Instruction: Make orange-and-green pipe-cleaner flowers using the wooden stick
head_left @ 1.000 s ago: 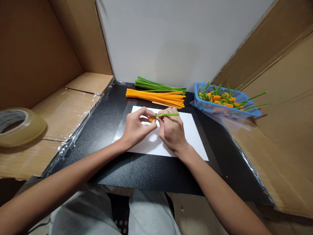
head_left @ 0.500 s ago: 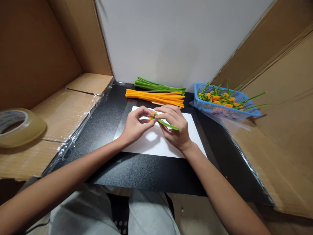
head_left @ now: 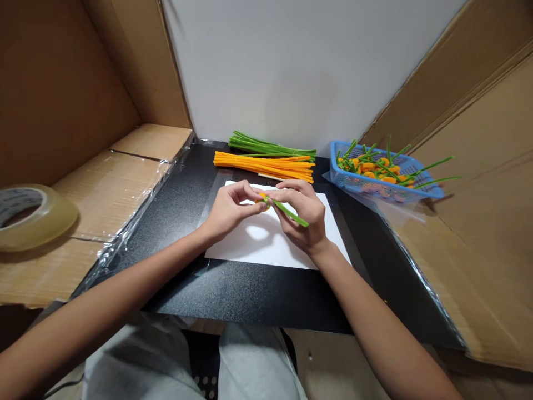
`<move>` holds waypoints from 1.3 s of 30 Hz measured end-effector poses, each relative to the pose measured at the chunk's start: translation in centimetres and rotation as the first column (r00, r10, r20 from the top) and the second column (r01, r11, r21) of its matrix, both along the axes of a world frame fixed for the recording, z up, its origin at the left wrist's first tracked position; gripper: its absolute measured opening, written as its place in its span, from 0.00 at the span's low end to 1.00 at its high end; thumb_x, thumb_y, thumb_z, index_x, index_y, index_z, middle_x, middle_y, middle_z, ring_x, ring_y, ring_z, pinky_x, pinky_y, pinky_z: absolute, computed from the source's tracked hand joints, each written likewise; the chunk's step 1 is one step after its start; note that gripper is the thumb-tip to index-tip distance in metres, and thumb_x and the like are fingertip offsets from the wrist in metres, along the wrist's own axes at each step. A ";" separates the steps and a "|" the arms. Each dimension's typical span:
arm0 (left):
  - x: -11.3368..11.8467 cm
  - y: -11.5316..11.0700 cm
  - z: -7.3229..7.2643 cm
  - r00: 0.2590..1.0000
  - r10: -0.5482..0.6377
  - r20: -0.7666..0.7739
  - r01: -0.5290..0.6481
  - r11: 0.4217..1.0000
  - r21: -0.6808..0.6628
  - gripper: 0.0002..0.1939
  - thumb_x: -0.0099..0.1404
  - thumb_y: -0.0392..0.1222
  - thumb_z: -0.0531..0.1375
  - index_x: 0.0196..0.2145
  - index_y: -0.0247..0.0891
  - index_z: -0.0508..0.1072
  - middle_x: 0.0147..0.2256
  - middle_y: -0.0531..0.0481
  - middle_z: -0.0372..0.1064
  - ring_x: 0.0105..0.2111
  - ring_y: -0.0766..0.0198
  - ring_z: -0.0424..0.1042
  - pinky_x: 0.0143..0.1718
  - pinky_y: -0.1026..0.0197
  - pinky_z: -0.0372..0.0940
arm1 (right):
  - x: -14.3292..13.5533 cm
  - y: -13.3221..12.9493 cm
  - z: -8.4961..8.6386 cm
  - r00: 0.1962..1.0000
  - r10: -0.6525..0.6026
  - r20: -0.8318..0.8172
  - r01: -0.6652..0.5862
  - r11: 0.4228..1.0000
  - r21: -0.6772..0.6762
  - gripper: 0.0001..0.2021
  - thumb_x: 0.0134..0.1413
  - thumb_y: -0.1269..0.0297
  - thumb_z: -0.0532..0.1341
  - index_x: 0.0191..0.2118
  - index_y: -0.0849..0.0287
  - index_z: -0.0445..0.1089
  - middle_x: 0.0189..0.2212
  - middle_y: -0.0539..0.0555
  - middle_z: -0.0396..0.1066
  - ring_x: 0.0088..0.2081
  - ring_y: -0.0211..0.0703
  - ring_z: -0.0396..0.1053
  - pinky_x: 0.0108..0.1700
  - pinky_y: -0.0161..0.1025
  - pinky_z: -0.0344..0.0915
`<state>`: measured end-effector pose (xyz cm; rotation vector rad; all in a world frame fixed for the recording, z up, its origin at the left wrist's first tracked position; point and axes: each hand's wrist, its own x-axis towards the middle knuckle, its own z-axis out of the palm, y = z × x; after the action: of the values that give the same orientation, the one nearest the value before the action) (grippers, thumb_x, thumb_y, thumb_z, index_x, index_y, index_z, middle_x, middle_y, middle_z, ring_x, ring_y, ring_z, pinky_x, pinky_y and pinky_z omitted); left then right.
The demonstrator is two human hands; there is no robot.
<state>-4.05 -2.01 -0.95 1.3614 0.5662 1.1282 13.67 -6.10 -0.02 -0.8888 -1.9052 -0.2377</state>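
Observation:
A small pipe-cleaner flower [head_left: 291, 214], with an orange head and a green stem, is held above a white sheet of paper [head_left: 258, 250]. My left hand [head_left: 233, 208] pinches its orange head between thumb and forefinger. Close beside it, my right hand [head_left: 305, 214] grips the flower where the green stem meets the head. The stem slants down to the right across the right hand's fingers. Fingertips hide much of the orange head.
Behind the paper lie bundles of orange pipe cleaners [head_left: 262, 165] and green pipe cleaners [head_left: 270, 145]. A blue basket [head_left: 362, 189] with several orange-and-green pieces stands at right. A tape roll [head_left: 58, 222] rests on cardboard at left. Cardboard walls flank the black tabletop [head_left: 233, 294].
The green stem has swung slightly down and to the right. My right hand's fingers have curled and shifted a little around the flower; my left hand keeps nearly the same place.

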 end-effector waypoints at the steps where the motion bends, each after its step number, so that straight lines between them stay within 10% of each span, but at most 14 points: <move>1: 0.0 -0.1 0.0 1.000 0.002 0.008 -0.002 1.000 0.002 0.14 0.50 0.40 0.73 0.26 0.34 0.71 0.35 0.46 0.78 0.36 0.61 0.77 0.43 0.56 0.72 | 0.0 0.0 0.0 1.000 -0.003 -0.019 0.003 1.000 -0.001 0.06 0.58 0.73 0.62 0.38 0.56 0.74 0.35 0.55 0.79 0.43 0.50 0.74 0.44 0.48 0.70; 39: 0.2 -0.7 0.5 0.994 -0.075 0.074 0.089 0.977 -0.194 0.20 0.50 0.33 0.71 0.38 0.38 0.67 0.32 0.51 0.78 0.33 0.64 0.77 0.39 0.60 0.70 | -0.7 -0.7 0.6 0.991 -0.022 -0.135 0.008 0.995 -0.101 0.04 0.62 0.68 0.61 0.38 0.54 0.74 0.33 0.52 0.79 0.37 0.46 0.76 0.40 0.45 0.66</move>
<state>-3.88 -2.74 -0.47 1.1624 0.5531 1.0188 13.02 -6.84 0.60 -0.9621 -1.7969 -0.0883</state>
